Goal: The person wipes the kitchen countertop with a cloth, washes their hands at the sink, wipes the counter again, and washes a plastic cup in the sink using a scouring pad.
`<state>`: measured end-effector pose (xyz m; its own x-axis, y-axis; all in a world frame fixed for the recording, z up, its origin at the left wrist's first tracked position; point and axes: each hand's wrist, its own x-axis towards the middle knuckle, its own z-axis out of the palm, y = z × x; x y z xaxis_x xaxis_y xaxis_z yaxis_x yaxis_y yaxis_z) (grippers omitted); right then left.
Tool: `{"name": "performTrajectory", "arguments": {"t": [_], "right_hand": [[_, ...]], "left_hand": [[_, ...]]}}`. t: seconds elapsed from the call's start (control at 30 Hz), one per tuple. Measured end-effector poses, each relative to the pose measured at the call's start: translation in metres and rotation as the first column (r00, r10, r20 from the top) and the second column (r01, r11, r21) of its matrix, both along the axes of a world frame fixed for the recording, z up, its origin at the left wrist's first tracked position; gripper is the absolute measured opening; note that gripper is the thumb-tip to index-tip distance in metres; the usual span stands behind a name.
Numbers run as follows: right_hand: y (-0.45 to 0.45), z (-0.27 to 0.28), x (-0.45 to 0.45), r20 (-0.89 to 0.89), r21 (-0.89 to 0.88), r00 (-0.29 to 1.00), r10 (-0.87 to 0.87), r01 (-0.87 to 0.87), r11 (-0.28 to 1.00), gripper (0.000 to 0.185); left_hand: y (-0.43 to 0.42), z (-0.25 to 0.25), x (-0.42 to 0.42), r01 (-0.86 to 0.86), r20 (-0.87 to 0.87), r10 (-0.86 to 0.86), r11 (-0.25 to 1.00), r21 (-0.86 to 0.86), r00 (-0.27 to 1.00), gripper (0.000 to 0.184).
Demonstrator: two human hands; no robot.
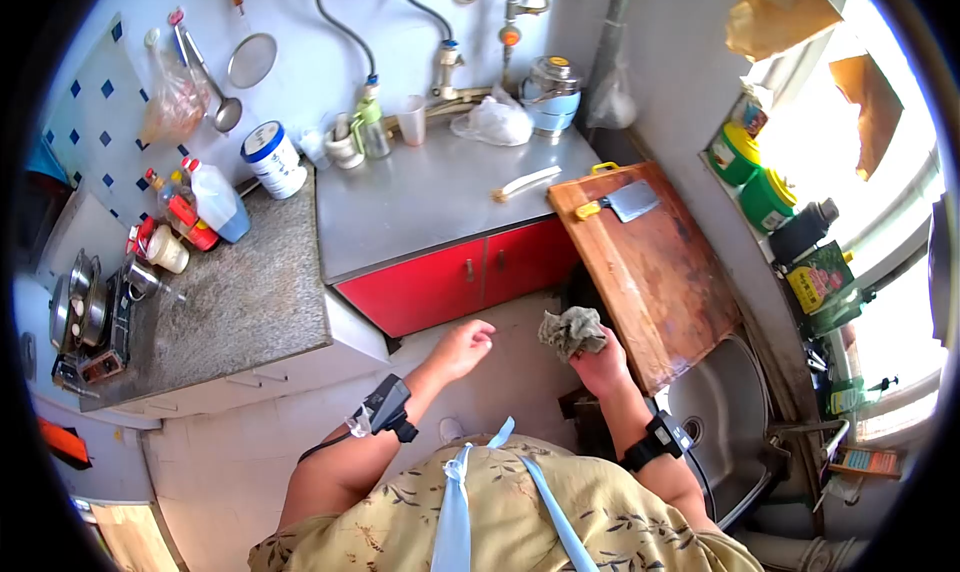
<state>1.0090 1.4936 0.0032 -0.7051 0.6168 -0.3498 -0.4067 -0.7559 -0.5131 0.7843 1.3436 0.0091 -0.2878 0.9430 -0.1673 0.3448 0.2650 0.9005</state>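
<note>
My right hand (603, 365) is closed around a crumpled grey cloth (572, 332), just left of the cutting board's near edge. Over the floor to its left, my left hand (463, 350) holds nothing, its fingers loosely bent and a little apart. The thick wooden cutting board (665, 272) lies on the right side, partly over the sink. A cleaver (632, 201) with a yellow handle rests on the board's far end. Beyond the board's left corner, a pale stalk-like piece (528, 183) lies on the steel counter (420, 207).
A steel sink (720, 402) is at my right. On the left granite counter (250, 292) stand bottles (218, 202), a white tub (273, 160) and pots (90, 302). A blue pot (552, 97) and plastic bag (495, 120) stand at the back. Green tubs (768, 200) line the windowsill.
</note>
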Motion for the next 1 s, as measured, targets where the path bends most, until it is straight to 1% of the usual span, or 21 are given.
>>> {"name": "performTrajectory", "arguments": {"t": [0.03, 0.07, 0.1, 0.17, 0.2, 0.27, 0.3, 0.37, 0.43, 0.5, 0.53, 0.57, 0.63, 0.67, 0.7, 0.77, 0.8, 0.87, 0.9, 0.97, 1.0], "right_hand": [[-0.004, 0.004, -0.023, 0.035, -0.021, 0.999, -0.012, 0.013, 1.0, 0.037], [-0.006, 0.009, -0.043, 0.124, -0.043, 0.992, -0.015, 0.021, 0.999, 0.037], [-0.01, 0.013, -0.066, 0.172, 0.032, 0.984, -0.041, 0.036, 0.999, 0.036], [-0.013, 0.038, -0.11, 0.235, 0.236, 0.971, 0.048, -0.105, 0.966, 0.036], [-0.014, 0.045, -0.132, 0.239, 0.233, 0.969, 0.059, -0.116, 0.965, 0.036], [-0.01, 0.065, -0.171, 0.188, 0.545, 0.959, 0.21, -0.28, 0.791, 0.038], [-0.005, 0.079, -0.192, 0.232, 0.545, 0.919, 0.32, -0.395, 0.739, 0.041], [-0.003, 0.077, -0.246, 0.302, 0.622, 0.921, 0.246, -0.386, 0.681, 0.042], [-0.011, 0.091, -0.301, 0.272, 0.845, 0.945, 0.179, -0.324, 0.425, 0.041], [-0.017, 0.093, -0.348, 0.233, 0.971, 0.97, 0.066, -0.236, 0.04, 0.04], [-0.023, 0.084, -0.369, 0.171, 0.983, 0.985, 0.038, -0.168, -0.074, 0.04], [-0.025, 0.077, -0.388, 0.212, 0.961, 0.977, 0.016, -0.205, -0.188, 0.043], [-0.028, 0.031, -0.423, 0.337, 0.884, 0.942, -0.005, -0.318, -0.342, 0.051], [-0.033, 0.017, -0.425, 0.503, 0.722, 0.855, -0.122, -0.494, -0.484, 0.055], [-0.035, 0.001, -0.423, 0.51, 0.725, 0.854, -0.104, -0.492, -0.482, 0.055], [-0.026, -0.017, -0.422, 0.742, 0.39, 0.626, -0.239, -0.693, -0.607, 0.052], [-0.02, -0.024, -0.426, 0.747, 0.388, 0.627, -0.221, -0.682, -0.62, 0.052], [-0.012, -0.04, -0.433, 0.628, 0.557, 0.75, -0.208, -0.62, -0.553, 0.051], [-0.01, -0.041, -0.437, 0.636, 0.555, 0.748, -0.187, -0.613, -0.563, 0.051], [-0.01, -0.05, -0.449, 0.603, 0.475, 0.778, -0.178, -0.529, -0.703, 0.052], [-0.013, -0.053, -0.456, 0.598, 0.436, 0.779, -0.188, -0.513, -0.739, 0.055]], "left_hand": [[-0.01, 0.007, -0.02, -0.039, -0.016, 0.039, 0.999, -0.021, 0.999, 0.03], [-0.018, 0.01, -0.039, -0.073, -0.011, 0.073, 0.997, -0.003, 0.997, 0.029], [-0.028, 0.006, -0.055, -0.106, -0.005, 0.106, 0.994, 0.012, 0.994, 0.029], [-0.041, 0.004, -0.085, -0.135, -0.002, 0.135, 0.991, 0.016, 0.991, 0.029], [-0.049, 0.002, -0.097, -0.17, -0.009, 0.17, 0.985, 0.031, 0.985, 0.028], [-0.06, 0.003, -0.117, -0.239, 0.015, 0.238, 0.969, 0.069, 0.971, 0.028], [-0.064, 0.004, -0.127, -0.256, 0.025, 0.254, 0.964, 0.067, 0.967, 0.028], [-0.073, 0.003, -0.145, -0.343, 0.027, 0.342, 0.934, 0.104, 0.939, 0.027], [-0.082, 0.009, -0.161, -0.404, 0.024, 0.403, 0.91, 0.091, 0.915, 0.027], [-0.093, 0.011, -0.175, -0.485, -0.034, 0.494, 0.863, 0.14, 0.869, 0.026], [-0.099, 0.01, -0.182, -0.535, -0.048, 0.543, 0.836, 0.124, 0.838, 0.027], [-0.105, 0.01, -0.188, -0.558, -0.054, 0.566, 0.822, 0.115, 0.822, 0.027], [-0.122, 0.002, -0.2, -0.622, -0.104, 0.631, 0.775, 0.111, 0.768, 0.027], [-0.129, 0.001, -0.202, -0.652, -0.107, 0.657, 0.754, 0.075, 0.747, 0.029], [-0.136, -0.001, -0.202, -0.663, -0.111, 0.665, 0.746, 0.061, 0.739, 0.029], [-0.145, 0.005, -0.205, -0.692, -0.258, 0.679, 0.72, 0.048, 0.688, 0.032], [-0.147, 0.005, -0.207, -0.708, -0.257, 0.692, 0.705, 0.04, 0.674, 0.032], [-0.154, 0.001, -0.207, -0.774, -0.411, 0.727, 0.629, 0.075, 0.55, 0.041], [-0.156, -0.001, -0.207, -0.788, -0.411, 0.736, 0.612, 0.064, 0.538, 0.041], [-0.159, -0.016, -0.207, -0.803, -0.569, 0.683, 0.592, 0.065, 0.458, 0.055], [-0.157, -0.018, -0.204, -0.813, -0.57, 0.685, 0.58, 0.051, 0.453, 0.055]]}}
